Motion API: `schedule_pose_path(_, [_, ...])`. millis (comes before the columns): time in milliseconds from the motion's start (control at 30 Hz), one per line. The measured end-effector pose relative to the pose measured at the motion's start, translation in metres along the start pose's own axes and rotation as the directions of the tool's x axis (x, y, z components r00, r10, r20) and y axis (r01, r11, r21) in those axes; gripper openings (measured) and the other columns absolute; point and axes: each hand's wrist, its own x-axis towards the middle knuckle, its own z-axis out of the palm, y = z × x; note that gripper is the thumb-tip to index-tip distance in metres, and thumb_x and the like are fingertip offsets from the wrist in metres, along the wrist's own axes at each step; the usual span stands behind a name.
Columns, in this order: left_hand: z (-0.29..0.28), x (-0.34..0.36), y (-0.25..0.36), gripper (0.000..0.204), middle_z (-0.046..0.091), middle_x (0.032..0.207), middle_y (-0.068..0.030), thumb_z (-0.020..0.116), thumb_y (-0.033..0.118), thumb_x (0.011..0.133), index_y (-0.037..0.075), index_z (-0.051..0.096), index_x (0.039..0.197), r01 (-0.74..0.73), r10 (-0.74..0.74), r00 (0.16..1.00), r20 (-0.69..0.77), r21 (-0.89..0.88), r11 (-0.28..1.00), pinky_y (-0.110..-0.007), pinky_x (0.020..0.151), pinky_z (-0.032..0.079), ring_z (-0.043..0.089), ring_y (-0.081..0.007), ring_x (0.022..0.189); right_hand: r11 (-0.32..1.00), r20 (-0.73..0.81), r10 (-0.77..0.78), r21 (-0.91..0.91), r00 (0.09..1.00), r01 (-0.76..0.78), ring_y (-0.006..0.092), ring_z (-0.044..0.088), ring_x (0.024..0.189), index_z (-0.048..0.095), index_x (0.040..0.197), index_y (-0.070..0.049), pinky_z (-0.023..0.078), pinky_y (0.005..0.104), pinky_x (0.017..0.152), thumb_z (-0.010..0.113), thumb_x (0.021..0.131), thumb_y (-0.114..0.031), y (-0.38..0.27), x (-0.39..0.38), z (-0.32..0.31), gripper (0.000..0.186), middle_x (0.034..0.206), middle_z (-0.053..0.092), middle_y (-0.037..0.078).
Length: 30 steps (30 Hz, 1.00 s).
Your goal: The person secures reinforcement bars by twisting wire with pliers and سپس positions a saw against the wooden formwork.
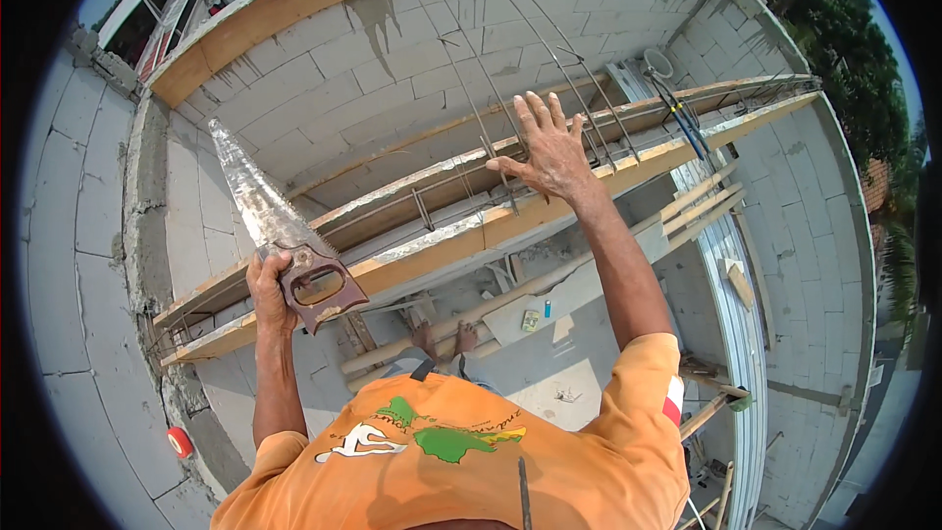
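Observation:
My left hand (271, 287) grips a handsaw (257, 185) by the front of its brown handle, its pale, marked blade pointing up and forward. My right hand (549, 152) is open, fingers spread, among thin steel bars (459, 69) that rise from a long formwork beam; whether it touches them I cannot tell. The beam has wooden side boards (500, 228) with steel bars lying in the trough between them. The board nearer me runs just beyond my left hand and under my right hand, its top edge crusted with pale material.
Block walls (343, 69) surround me. My feet stand below beside poles and planks (530, 299), where a small packet (530, 320) and blue lighter lie. At right are long metal sheets (736, 353) and long-handled tools (687, 128). A red round object (180, 442) sits at lower left.

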Motion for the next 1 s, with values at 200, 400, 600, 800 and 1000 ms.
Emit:
schedule_pose_path(200, [-0.032,-0.020,-0.032,0.028,0.063,0.094,-0.0046,0.059,0.011,0.082,0.001,0.059,0.108,-0.045,0.050,0.992,-0.119,0.047,0.998,-0.030,0.072,0.053,0.062,-0.0151,0.078,0.995,0.244,0.081,-0.077,0.966,-0.063,0.0420,0.018,0.147,0.029,0.153,-0.012,0.020,0.0722,0.112,0.052,0.072,-0.087,0.014,0.026,0.011,0.114,0.157,0.027,0.019])
schedule_pose_path(400, [-0.024,-0.024,-0.030,0.028,0.062,0.092,-0.0048,0.062,0.010,0.080,0.000,0.057,0.106,-0.036,0.040,0.994,-0.104,0.046,0.998,-0.028,0.075,0.050,0.059,-0.0132,0.080,0.996,0.277,0.086,-0.022,0.957,-0.084,0.0483,0.022,0.144,0.037,0.150,-0.008,0.020,0.0784,0.106,0.065,0.064,-0.085,0.024,0.033,0.014,0.118,0.153,0.032,0.025])
schedule_pose_path(600, [-0.024,-0.018,-0.029,0.029,0.061,0.092,-0.0040,0.061,0.010,0.079,0.000,0.057,0.107,-0.028,0.037,0.992,-0.121,0.075,0.997,-0.028,0.076,0.050,0.058,-0.0124,0.080,0.995,0.312,0.102,-0.037,0.944,-0.095,0.0492,0.020,0.145,0.035,0.151,-0.008,0.020,0.0798,0.105,0.068,0.064,-0.082,0.017,0.046,0.008,0.119,0.154,0.030,0.025])
schedule_pose_path(800, [-0.030,-0.016,-0.030,0.029,0.063,0.093,-0.0048,0.061,0.010,0.081,-0.001,0.058,0.108,-0.052,0.059,0.994,-0.089,0.085,0.995,-0.028,0.074,0.050,0.059,-0.0123,0.080,0.988,0.342,0.154,-0.070,0.927,-0.139,0.0401,0.020,0.147,0.032,0.153,-0.016,0.016,0.0787,0.109,0.067,0.065,-0.082,0.021,0.049,0.013,0.116,0.158,0.028,0.016])
schedule_pose_path(1000, [-0.030,-0.009,-0.037,0.027,0.064,0.096,-0.0075,0.059,0.009,0.083,-0.001,0.058,0.108,-0.049,0.051,0.998,-0.028,0.072,0.996,-0.030,0.077,0.052,0.063,-0.0165,0.083,0.967,0.312,0.215,0.065,0.926,-0.246,0.0281,0.028,0.146,0.036,0.151,-0.014,0.007,0.0716,0.114,0.061,0.077,-0.075,0.029,0.035,0.013,0.099,0.156,0.034,0.013])
